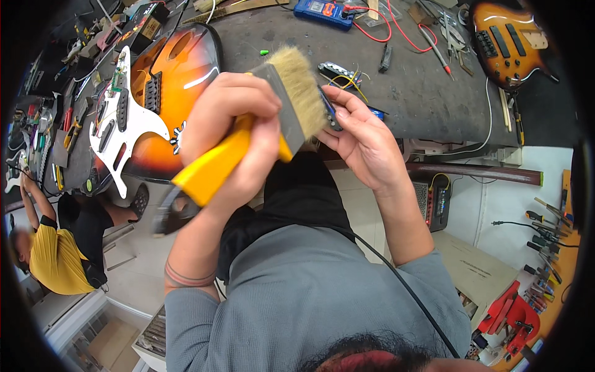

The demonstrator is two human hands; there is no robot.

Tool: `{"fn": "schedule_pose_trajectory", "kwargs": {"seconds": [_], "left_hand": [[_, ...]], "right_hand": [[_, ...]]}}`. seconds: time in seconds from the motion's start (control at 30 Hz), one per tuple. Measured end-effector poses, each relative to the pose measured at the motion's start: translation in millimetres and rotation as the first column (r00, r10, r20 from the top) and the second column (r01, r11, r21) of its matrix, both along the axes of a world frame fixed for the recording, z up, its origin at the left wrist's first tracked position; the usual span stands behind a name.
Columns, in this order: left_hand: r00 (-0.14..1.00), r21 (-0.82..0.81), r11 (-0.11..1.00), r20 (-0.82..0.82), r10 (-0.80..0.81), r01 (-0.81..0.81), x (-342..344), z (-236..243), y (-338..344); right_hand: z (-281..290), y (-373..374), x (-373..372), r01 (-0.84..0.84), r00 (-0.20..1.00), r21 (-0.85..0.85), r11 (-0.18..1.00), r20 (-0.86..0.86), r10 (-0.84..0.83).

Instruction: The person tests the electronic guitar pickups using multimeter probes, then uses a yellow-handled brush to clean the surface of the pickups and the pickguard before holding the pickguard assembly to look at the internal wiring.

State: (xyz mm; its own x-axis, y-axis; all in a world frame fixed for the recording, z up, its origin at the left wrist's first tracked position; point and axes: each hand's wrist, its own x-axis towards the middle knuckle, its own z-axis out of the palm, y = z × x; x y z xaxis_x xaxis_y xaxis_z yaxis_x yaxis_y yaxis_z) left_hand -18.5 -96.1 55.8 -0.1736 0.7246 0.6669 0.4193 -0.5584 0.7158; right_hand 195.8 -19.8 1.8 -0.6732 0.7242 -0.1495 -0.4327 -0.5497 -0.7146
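My left hand (226, 115) is closed round the yellow handle of a wide flat paintbrush (300, 90) with pale bristles. Its bristle end reaches the fingers of my right hand (369, 139). Those fingers pinch a small dark, narrow part (331, 111), perhaps a guitar pickup; the brush and fingers partly hide it. Just beyond, a pickup with yellow wires (342, 74) lies on the dark bench (409, 93). Left of my left hand rests a sunburst guitar body (204, 53), with a white pickguard (139, 133) carrying pickups leaning over its left side.
A blue multimeter (325, 13) with red leads sits at the far edge. Another sunburst guitar body (513, 46) lies far right, near pliers (452, 37). Tools crowd the bench's left end, where a person in a yellow shirt (59, 263) works. A cable (403, 285) crosses my torso.
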Motion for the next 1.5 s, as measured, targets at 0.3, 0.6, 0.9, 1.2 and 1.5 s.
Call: {"fn": "schedule_pose_trajectory", "kwargs": {"seconds": [0.3, 0.6, 0.9, 1.2, 1.5], "left_hand": [[0.993, -0.072, 0.991, 0.046, -0.111, 0.114, 15, 1, -4], [0.932, -0.301, 0.884, 0.178, -0.316, 0.357, -10, 12, -31], [0.995, -0.125, 0.991, 0.095, -0.028, 0.040, 15, -15, -25], [0.941, -0.257, 0.910, 0.181, -0.286, 0.326, 22, -8, -55], [0.981, -0.098, 0.978, 0.065, -0.181, 0.186, 0, -1, -42]], "right_hand": [[6, -3, -8, 0.051, 0.998, 0.027, 0.998, 0.034, -0.052], [1, 2, 0, 0.039, 0.997, 0.027, 0.999, 0.062, -0.041], [-4, 0, -7, 0.045, 0.999, -0.035, 0.998, -0.022, -0.046], [6, -1, -6, 0.045, 0.996, -0.083, 0.996, -0.077, -0.051], [3, -1, 0, -0.008, 0.999, -0.014, 1.000, -0.042, 0.007]]}}
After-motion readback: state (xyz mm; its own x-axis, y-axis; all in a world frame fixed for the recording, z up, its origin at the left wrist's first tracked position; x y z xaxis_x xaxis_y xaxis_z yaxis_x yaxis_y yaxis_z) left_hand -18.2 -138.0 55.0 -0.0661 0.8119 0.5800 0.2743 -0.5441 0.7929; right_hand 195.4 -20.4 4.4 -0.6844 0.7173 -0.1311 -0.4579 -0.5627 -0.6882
